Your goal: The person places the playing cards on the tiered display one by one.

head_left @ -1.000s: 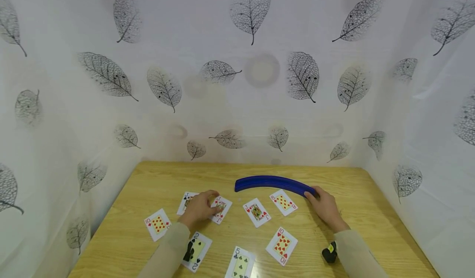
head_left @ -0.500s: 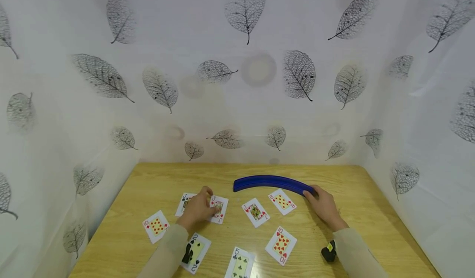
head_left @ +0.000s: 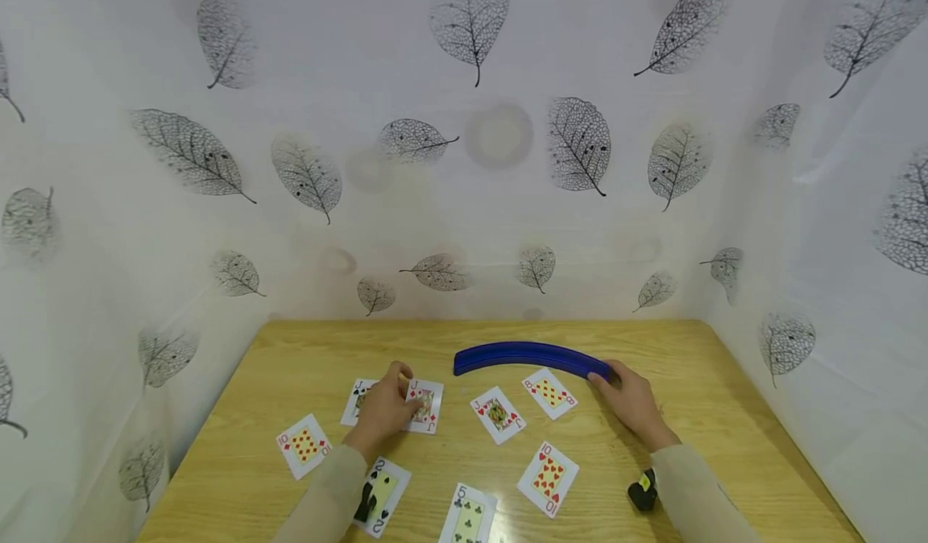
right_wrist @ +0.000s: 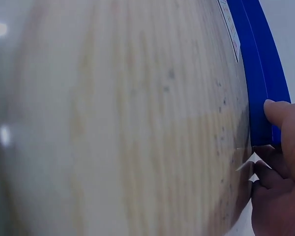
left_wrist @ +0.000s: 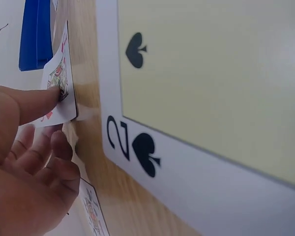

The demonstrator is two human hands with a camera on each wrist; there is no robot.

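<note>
Cards lie face up across a wooden table (head_left: 275,366) as a person works at them with both hands, a curved blue card holder (head_left: 529,356) standing empty along the far side. The left hand (head_left: 383,408) has its fingers curled onto a jack card (head_left: 426,411); seen from the left wrist, the thumb presses on the card's face while its near edge (left_wrist: 64,83) tilts up off the wood, so the card looks just about to come free. A second jack (head_left: 355,398) lies partly under that hand. The right hand (head_left: 632,402) grips the right end of the holder, thumb (right_wrist: 280,113) on its blue edge and fingers curled beneath, apparently steadying it.

Judging by the layout, the work is at its beginning: no card stands in the holder, and the rest are loose on the table — a jack of hearts (head_left: 497,414), an eight of diamonds (head_left: 549,392), a ten of diamonds (head_left: 303,446), a ten of hearts (head_left: 548,478), a two of spades (head_left: 384,491) and a five of clubs (head_left: 470,517). A small black device (head_left: 642,492) sits at the right wrist.
</note>
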